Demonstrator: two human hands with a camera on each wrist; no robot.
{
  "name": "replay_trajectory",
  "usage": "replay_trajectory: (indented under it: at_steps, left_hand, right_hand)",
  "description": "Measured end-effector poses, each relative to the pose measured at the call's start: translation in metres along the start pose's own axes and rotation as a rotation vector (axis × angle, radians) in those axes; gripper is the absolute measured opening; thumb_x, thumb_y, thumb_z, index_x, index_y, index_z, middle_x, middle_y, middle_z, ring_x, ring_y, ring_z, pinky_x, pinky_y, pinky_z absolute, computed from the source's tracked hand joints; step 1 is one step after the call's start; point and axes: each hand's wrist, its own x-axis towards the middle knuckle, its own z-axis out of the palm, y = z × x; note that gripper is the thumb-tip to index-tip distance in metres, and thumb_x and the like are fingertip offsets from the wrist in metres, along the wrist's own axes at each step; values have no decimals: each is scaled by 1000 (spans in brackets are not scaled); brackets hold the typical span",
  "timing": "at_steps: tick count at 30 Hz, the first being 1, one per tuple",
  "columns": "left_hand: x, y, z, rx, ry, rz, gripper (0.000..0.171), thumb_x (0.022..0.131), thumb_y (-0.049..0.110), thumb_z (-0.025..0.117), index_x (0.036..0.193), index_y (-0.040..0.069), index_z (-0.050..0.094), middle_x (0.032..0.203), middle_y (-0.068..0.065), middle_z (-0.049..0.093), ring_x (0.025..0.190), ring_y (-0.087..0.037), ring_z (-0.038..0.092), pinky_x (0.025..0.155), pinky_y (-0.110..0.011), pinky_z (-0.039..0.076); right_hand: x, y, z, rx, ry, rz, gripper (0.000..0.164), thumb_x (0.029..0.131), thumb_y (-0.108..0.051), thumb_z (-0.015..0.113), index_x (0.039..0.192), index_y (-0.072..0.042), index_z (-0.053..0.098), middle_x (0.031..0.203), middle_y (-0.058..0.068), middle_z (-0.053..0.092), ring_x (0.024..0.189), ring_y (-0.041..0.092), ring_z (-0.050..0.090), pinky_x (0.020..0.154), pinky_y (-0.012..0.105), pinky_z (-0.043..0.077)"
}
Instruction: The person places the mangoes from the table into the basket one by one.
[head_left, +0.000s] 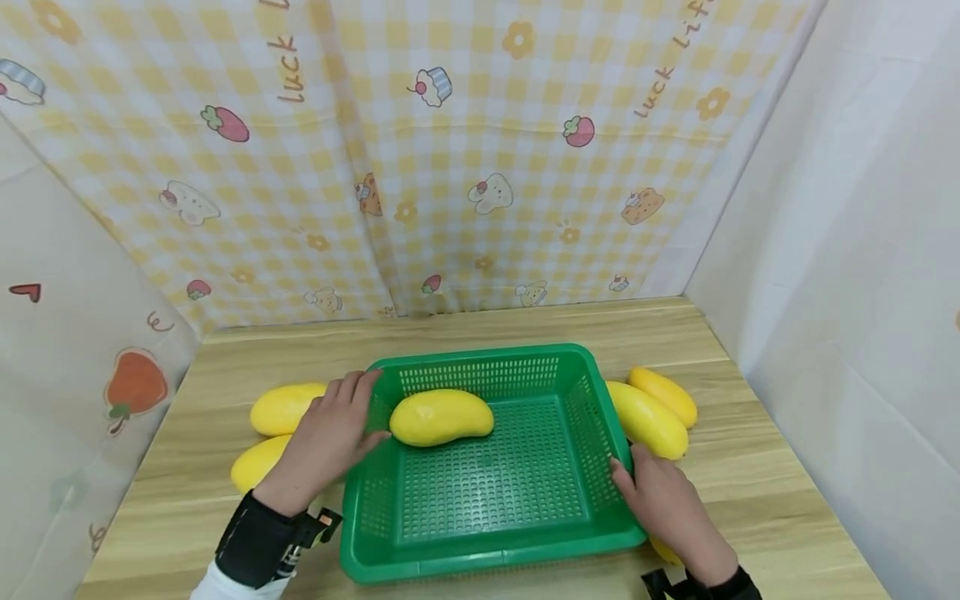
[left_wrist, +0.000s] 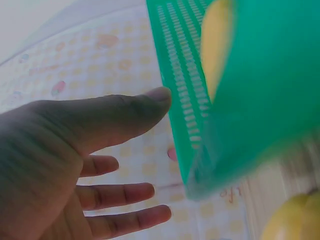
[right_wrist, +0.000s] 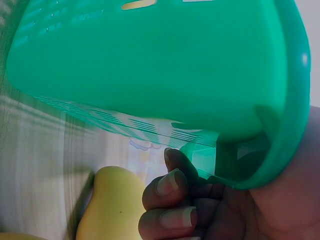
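Left wristband (head_left: pixel 251 537): was wide and black, with pale markings
Left sleeve (head_left: pixel 234 585): looked white
Left wrist device (head_left: pixel 326 526): was small, dark, boxy
Right wristband (head_left: pixel 726 588): was black

So the basket (head_left: pixel 487 483) is solid green, and the fruit inside it (head_left: pixel 441 418) is bright yellow, same as the ones (head_left: pixel 647 421) outside. Worktop (head_left: pixel 772 508) is a pale tan wood-grain pattern. Back cloth (head_left: pixel 450 167) is super busy: yellow and white gingham with pinkish strawberries (head_left: pixel 227 125), yellow-orange flowers (head_left: pixel 518 40), a blue-grey striped cupcake (head_left: pixel 433 87) and brownish lettering (head_left: pixel 288 67). Left sheet (head_left: pixel 60 358) is whitish with a red heart (head_left: pixel 26 292) and an orange-red strawberry (head_left: pixel 137 381), right one's (head_left: pixel 847 250) basically white. Wristbands (head_left: pixel 251 542) are black, left sleeve (head_left: pixel 234 585) white.
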Motion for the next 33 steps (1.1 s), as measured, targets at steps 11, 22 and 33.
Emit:
replay_trajectory:
  at_steps: [11,22,33]
  left_hand:
    - [-16,-19,1,-3,2,-182,75,79,31,79,129,-10,43,112,-29,53,91,-43,55,61,-48,49]
    - [-37,-34,8,-13,2,-327,64,80,28,78,120,-13,51,102,-33,55,81,-45,53,54,-49,47]
    - [-63,-45,12,-41,34,-514,61,80,28,76,117,-13,49,101,-35,51,82,-49,50,51,-52,43]
  right_hand:
    - [1,1,1,-10,7,-8,23,98,-21,51,96,2,50,64,4,44,54,15,45,50,30,39]
    - [1,1,1,-12,-5,1,23,98,-22,50,93,1,50,63,4,43,53,15,45,49,30,39]
    - [3,1,1,-7,-1,-7,22,98,-22,50,92,0,49,62,4,42,53,15,44,49,29,38]
